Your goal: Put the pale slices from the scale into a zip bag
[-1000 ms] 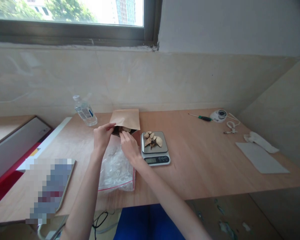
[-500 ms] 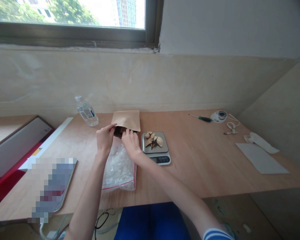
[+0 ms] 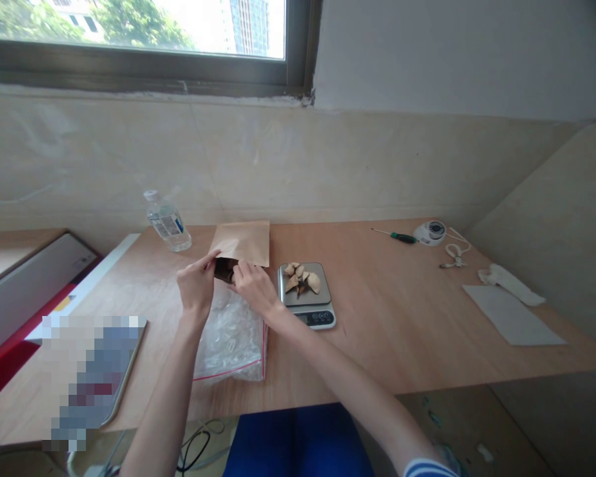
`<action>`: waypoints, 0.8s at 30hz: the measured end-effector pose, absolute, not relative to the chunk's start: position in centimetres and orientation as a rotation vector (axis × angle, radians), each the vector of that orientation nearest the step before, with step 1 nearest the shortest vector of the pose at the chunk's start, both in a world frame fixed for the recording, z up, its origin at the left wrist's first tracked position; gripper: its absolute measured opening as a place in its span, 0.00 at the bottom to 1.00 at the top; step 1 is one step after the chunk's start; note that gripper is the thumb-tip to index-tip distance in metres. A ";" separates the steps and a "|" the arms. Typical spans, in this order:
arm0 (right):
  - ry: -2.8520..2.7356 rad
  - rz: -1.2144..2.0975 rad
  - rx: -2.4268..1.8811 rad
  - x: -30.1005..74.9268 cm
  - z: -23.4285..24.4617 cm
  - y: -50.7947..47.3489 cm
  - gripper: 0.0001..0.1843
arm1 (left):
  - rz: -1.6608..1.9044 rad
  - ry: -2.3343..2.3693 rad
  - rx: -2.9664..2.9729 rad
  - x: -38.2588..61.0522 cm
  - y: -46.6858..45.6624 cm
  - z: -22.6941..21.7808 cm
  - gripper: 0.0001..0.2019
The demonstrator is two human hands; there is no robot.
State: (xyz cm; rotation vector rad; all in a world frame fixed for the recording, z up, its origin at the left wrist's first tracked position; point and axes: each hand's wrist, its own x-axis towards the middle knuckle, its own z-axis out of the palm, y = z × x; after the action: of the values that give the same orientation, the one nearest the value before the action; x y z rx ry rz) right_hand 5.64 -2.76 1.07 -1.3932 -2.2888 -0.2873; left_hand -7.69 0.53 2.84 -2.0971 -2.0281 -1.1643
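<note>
Honestly, my main worry sits at the mouth of the kraft paper pouch (image 3: pixel 242 242). It lies flat on the wooden table (image 3: pixel 402 311), just right of the water bottle (image 3: pixel 165 221), and only a thumb-and-finger pinch holds its lip. If that pinch slackens, I judge the opening would fold shut or the dark contents would slide out onto the clear zip bag (image 3: pixel 231 334) below. Further right, the kitchen scale (image 3: pixel 305 299) stands just beside the right wrist with loose dried pieces (image 3: pixel 300 278) heaped on its pan. A careless sweep of the forearm could knock them off.

The left hand (image 3: pixel 196 285) is raised off the table with its wrist bent, clamping the pouch's near-left lip. The right hand (image 3: pixel 251 288) has its fingers curled into the opening. I cannot tell whether they grip the lip, a piece inside, or nothing.
</note>
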 end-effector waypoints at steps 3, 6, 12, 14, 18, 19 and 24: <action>-2.199 -0.201 -1.317 6.1 1.5 -3.7 0.18 | -1.171 -2.034 -2.098 -7.8 0.6 2.7 0.18; -1.908 -0.064 -1.247 7.7 2.4 -5.7 0.20 | -1.157 -2.044 -2.095 -8.0 1.2 2.0 0.18; -1.314 0.145 -1.313 15.2 1.8 -9.3 0.17 | -0.944 -2.163 -2.195 -9.0 2.4 -0.2 0.19; -1.198 0.182 -1.384 18.2 0.6 -9.3 0.19 | -0.910 -2.167 -2.294 -8.9 1.7 0.1 0.20; -1.084 0.251 -1.543 22.4 -2.0 -7.5 0.22 | -1.168 -1.956 -2.303 -5.8 -2.1 2.2 0.23; -1.085 0.270 -1.573 22.9 -2.5 -6.9 0.22 | -1.249 -1.900 -2.307 -4.4 -3.3 2.6 0.21; -1.196 0.337 -1.605 23.1 -4.3 -4.2 0.22 | -1.068 -1.725 -2.646 2.8 -7.5 1.6 0.10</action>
State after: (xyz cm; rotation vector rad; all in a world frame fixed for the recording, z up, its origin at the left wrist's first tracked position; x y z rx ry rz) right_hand 23.06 -4.16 -4.34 -1.6051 -1.1960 0.3366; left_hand 2.79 -7.52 1.62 -2.6459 -1.7248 -1.0676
